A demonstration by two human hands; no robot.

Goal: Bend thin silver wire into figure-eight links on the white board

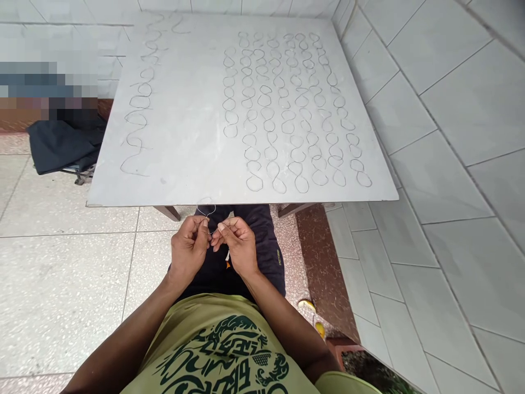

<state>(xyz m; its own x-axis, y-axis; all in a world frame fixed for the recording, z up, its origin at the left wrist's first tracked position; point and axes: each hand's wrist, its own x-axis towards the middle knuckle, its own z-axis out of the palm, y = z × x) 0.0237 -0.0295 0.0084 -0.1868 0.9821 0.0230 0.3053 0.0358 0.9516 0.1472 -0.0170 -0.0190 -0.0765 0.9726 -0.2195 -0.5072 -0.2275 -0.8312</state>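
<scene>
Pinching with thumb and finger, the left hand point(191, 241) is holding a looped wire point(214, 212) near the frame's middle; the right hand point(241, 243) is pinching its lower end, likely keeping it steady. Wire figure-eights point(266, 96) are lying in rows, upper right, maybe to avoid tangling.

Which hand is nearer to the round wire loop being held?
Left. The wire loop sticks out just beyond the left hand's fingertips; the right hand is farther off, to its lower right.

The wire point(208, 215) looks metal, the tabletop point(197, 120) at twelve o'clock smooth, tiles point(451, 186) at three glossy, the shirt point(200, 312) at six matt cloth.
</scene>
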